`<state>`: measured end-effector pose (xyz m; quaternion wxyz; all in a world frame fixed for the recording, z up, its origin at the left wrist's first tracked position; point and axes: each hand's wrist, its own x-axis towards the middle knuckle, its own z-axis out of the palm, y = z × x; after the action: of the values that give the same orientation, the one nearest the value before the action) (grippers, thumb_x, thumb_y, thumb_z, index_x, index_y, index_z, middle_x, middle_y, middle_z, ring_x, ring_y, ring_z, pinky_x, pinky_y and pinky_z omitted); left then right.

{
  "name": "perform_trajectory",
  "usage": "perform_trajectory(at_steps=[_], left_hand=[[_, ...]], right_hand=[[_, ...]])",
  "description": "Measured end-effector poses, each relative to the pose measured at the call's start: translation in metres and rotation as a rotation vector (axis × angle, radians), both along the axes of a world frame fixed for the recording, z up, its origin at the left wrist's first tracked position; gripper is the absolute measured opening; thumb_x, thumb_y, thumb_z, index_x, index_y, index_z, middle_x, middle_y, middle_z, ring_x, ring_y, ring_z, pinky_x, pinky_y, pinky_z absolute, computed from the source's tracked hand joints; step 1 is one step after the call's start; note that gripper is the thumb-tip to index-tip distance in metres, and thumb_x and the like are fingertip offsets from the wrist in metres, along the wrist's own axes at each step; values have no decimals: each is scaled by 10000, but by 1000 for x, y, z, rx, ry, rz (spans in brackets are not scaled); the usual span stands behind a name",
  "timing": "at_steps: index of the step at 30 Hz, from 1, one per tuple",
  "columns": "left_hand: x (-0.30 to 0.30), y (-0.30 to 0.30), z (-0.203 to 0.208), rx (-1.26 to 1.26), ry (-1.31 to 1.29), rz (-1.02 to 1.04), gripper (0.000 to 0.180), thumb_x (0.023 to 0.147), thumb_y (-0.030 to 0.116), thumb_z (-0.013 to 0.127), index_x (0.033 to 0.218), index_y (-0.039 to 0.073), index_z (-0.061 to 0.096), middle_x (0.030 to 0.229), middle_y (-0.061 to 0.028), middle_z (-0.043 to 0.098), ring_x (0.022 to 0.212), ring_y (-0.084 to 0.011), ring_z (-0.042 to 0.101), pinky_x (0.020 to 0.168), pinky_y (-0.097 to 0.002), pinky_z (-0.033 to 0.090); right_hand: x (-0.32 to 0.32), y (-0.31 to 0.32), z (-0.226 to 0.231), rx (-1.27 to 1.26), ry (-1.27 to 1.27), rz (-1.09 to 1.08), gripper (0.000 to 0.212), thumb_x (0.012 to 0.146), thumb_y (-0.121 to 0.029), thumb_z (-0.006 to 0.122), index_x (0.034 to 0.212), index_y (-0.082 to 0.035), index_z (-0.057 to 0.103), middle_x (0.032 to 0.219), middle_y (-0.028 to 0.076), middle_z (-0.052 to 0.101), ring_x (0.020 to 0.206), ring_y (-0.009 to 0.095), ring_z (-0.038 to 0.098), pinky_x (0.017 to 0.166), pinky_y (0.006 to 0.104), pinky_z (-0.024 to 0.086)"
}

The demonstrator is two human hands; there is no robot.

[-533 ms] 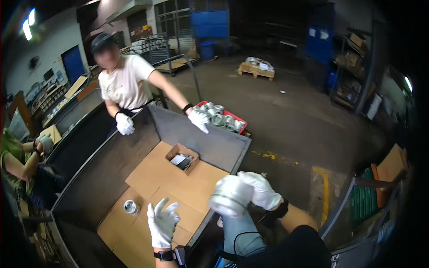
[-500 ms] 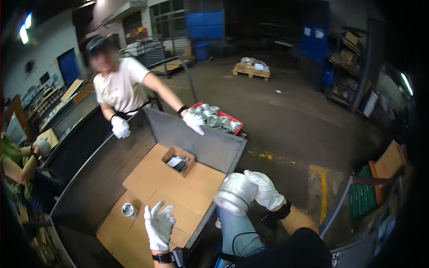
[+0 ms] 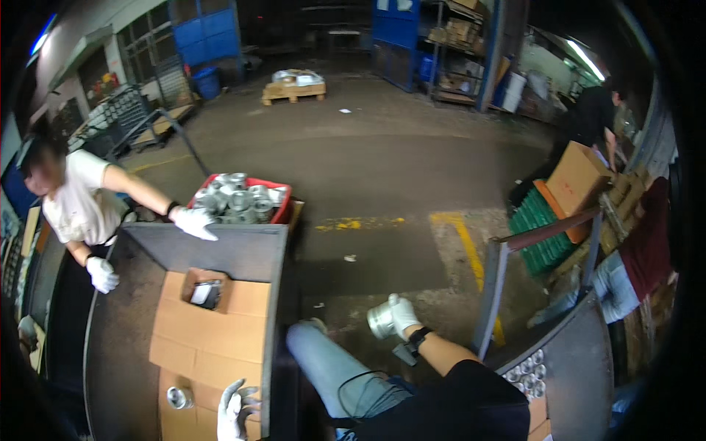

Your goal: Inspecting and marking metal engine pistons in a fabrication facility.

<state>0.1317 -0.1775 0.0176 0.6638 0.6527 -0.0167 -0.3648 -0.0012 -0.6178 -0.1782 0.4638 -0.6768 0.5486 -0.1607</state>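
Your left hand (image 3: 237, 411), in white knit-like fabric, held its fingers apart over flat brown cardboard sheets (image 3: 228, 345), right of a short metal cylinder (image 3: 179, 398). Your right hand (image 3: 402, 316), likewise gloved, gripped a silvery, rounded metal part (image 3: 380, 321) to the right of the dark, smooth-walled bin (image 3: 276, 294). Farther, an open cardboard box (image 3: 225, 295) stood on the sheets. Beyond, a red crate (image 3: 281, 207) held shiny cylindrical parts (image 3: 241, 200). Papers (image 3: 404, 4) on the far blue door (image 3: 397, 33) were too small to read.

The floor (image 3: 382, 162) is dim, a tube light (image 3: 585, 59) glares at upper right, and outer edges bend.
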Motion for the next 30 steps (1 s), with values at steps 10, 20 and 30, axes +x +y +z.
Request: perform_trajectory(at_steps=[10, 20, 30], left_hand=[[-35, -63, 4, 1060, -429, -156, 472, 793, 419, 775, 1056, 35, 699, 905, -241, 696, 852, -402, 674, 764, -444, 520], [-36, -47, -33, 1136, -436, -165, 563, 786, 544, 726, 1015, 30, 707, 947, -247, 694, 956, -433, 653, 854, -481, 504], [-30, -34, -52, 1167, -529, -321, 607, 799, 568, 711, 1184, 101, 669, 1059, -197, 701, 1011, -322, 667, 896, -403, 503]], right_hand=[[-12, 10, -177, 217, 315, -259, 506, 970, -419, 448, 842, -3, 708, 831, 229, 704, 832, 411, 687, 720, 509, 522], [-8, 33, -219, 67, 778, 346, 362, 991, -414, 479, 1022, -155, 730, 992, 81, 728, 977, 293, 685, 804, 460, 507], [-30, 18, -129, 388, 741, 10, 616, 886, -454, 613, 1377, -91, 529, 1382, 137, 575, 1248, 309, 584, 947, 427, 525]])
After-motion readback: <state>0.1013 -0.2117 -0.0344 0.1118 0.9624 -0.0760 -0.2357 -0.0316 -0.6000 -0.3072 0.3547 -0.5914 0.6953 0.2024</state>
